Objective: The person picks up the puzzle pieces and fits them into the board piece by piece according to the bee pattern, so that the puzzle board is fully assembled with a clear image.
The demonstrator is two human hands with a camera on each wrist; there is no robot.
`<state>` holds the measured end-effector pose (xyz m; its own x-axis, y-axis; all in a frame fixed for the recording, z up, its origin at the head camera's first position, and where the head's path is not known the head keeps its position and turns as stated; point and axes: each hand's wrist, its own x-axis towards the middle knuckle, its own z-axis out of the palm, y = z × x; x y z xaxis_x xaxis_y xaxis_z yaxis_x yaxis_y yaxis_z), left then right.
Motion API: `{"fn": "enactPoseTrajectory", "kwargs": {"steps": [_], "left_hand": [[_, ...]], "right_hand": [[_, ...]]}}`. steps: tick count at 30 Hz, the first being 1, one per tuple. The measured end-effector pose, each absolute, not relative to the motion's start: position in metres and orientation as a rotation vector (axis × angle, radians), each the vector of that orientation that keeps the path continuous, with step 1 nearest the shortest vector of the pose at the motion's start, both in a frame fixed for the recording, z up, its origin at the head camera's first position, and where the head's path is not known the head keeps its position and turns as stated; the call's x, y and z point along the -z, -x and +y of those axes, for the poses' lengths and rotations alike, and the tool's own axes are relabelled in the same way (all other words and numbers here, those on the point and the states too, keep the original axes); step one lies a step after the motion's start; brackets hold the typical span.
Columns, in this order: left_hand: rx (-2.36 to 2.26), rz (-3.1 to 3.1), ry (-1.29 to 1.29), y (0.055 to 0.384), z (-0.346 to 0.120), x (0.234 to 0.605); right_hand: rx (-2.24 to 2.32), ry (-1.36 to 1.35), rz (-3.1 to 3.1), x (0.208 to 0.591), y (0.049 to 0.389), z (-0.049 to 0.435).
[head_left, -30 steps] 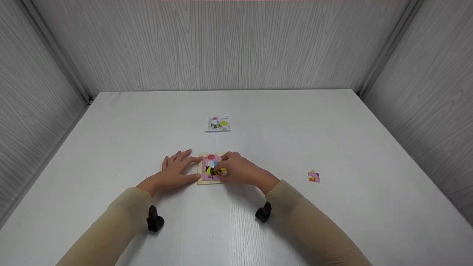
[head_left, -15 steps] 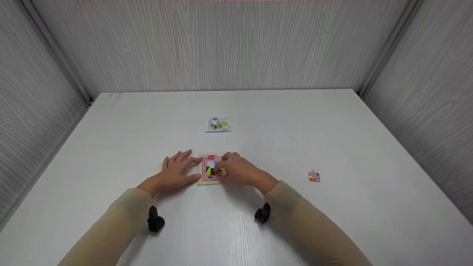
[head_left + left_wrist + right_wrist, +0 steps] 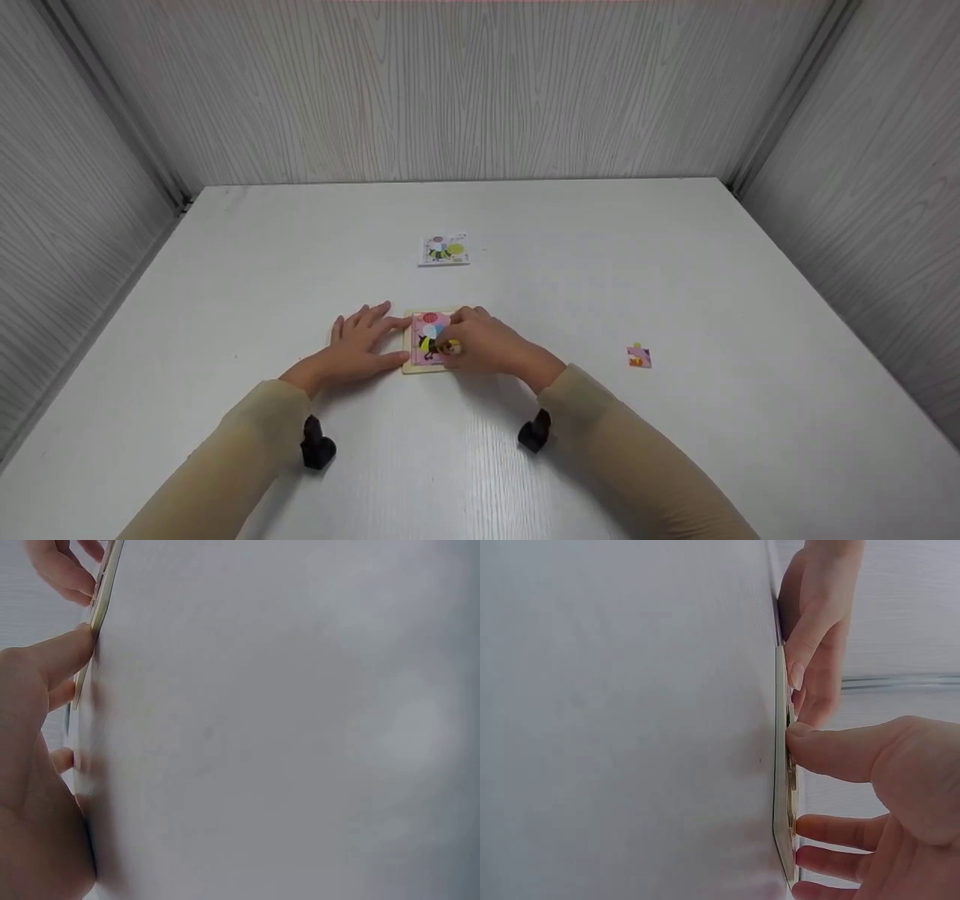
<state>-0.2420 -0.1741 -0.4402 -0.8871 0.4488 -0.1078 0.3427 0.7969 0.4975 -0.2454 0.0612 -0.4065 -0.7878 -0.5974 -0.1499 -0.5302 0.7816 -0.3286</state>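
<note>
A small jigsaw puzzle board (image 3: pixel 407 360) with a pale wooden rim and a pink bee picture lies flat on the white table. My left hand (image 3: pixel 356 349) rests beside it with spread fingers, its thumb and index finger touching the left edge. Bent over the board's right half, my right hand (image 3: pixel 487 343) pinches a yellowish puzzle piece (image 3: pixel 453 347) low against the picture. In the right wrist view, its thumb and fingers (image 3: pixel 840 831) touch the board's top side, and the pieces between them sit slightly raised. The right hand hides much of the board's right part.
A loose pink puzzle piece (image 3: pixel 639 357) with a yellow tab lies to the right on the table (image 3: pixel 570 247). Behind the board is a square card (image 3: pixel 444 250) with a matching bee picture. Grey wood-grain walls (image 3: pixel 465 90) enclose the back and sides.
Both hands stay almost in place. Between the right hand's fingers, the yellowish piece has turned slightly, showing more of its brown part. The loose piece at the right has not moved.
</note>
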Motion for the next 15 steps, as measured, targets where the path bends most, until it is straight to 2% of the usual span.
{"fn": "enactPoseTrajectory", "kwargs": {"steps": [15], "left_hand": [[-0.717,2.778,-0.607,0.2403,-0.1712,0.4369]], "right_hand": [[0.420,0.971,2.714,0.4079,0.2495,0.0660]]}}
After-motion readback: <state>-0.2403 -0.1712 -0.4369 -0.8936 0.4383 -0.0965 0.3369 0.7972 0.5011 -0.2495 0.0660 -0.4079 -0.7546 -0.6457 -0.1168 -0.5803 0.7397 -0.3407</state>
